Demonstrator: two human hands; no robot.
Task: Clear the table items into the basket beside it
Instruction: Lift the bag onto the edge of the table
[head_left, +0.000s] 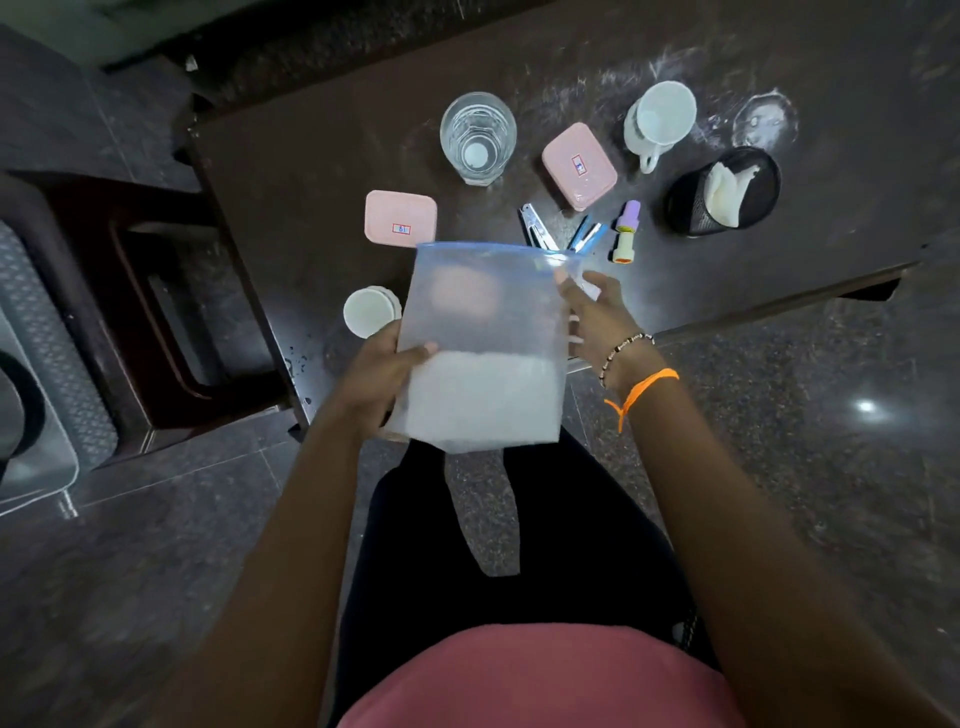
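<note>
A clear zip bag (483, 343) with a blue top strip and white contents in its lower half is held up over the table's near edge. My left hand (374, 374) grips its lower left side, thumb on the front. At the bag's right edge, my right hand (597, 317) touches it with fingers spread. On the dark table (311, 171) lie two pink lidded boxes (400, 218) (579, 165), a clear glass (478, 136), a white mug (657, 122), a white round lid (370, 310), pens and a clip (566, 234), and a purple-capped tube (625, 231).
A black mesh cup (724, 189) with white cloth inside stands at the table's right. A grey basket (47, 374) sits on the floor at far left, beyond a dark wooden stool (140, 291). My legs are under the table's near edge.
</note>
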